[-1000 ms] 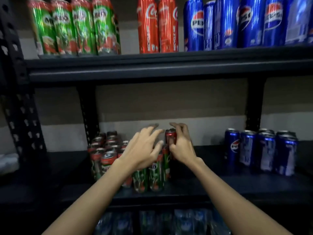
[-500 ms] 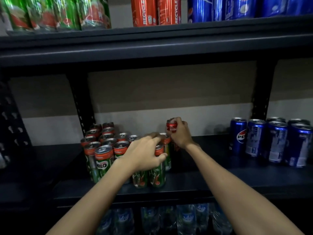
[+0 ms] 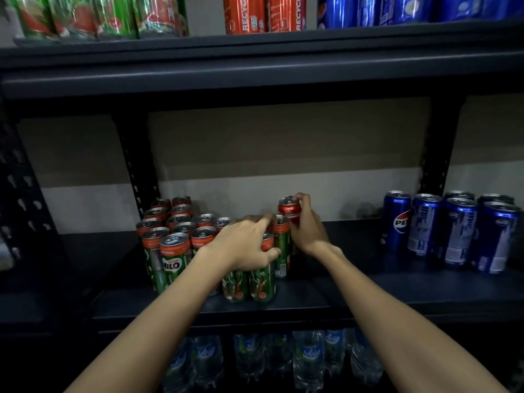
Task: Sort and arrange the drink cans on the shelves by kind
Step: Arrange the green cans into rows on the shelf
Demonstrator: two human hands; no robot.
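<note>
Hands are both working at the middle shelf (image 3: 354, 296). Right hand (image 3: 307, 226) is gripping a red can (image 3: 289, 212), fingers curling round its body and over the rim; the can is sitting upright and higher than the cans next to it, whether its base is touching the shelf cannot be told, hand is blocking it. Left hand (image 3: 245, 245) is lying over the tops of the front-right Milo cans (image 3: 175, 251), fingers spreading forward, thumb wrapping the side of one can, so it is grasping that cluster from above. Milo cans are standing packed in rows on the left part of the shelf, the red can just beside their right edge. Pepsi cans (image 3: 450, 231) are standing in a group at the right end, well apart from the red can. Top shelf (image 3: 255, 78) is carrying green cans (image 3: 107, 18) at left, red cans there (image 3: 263, 14) in the middle, blue cans (image 3: 397, 9) at right. Water bottles (image 3: 306, 361) are showing on the level below, dim and blurry.
</note>
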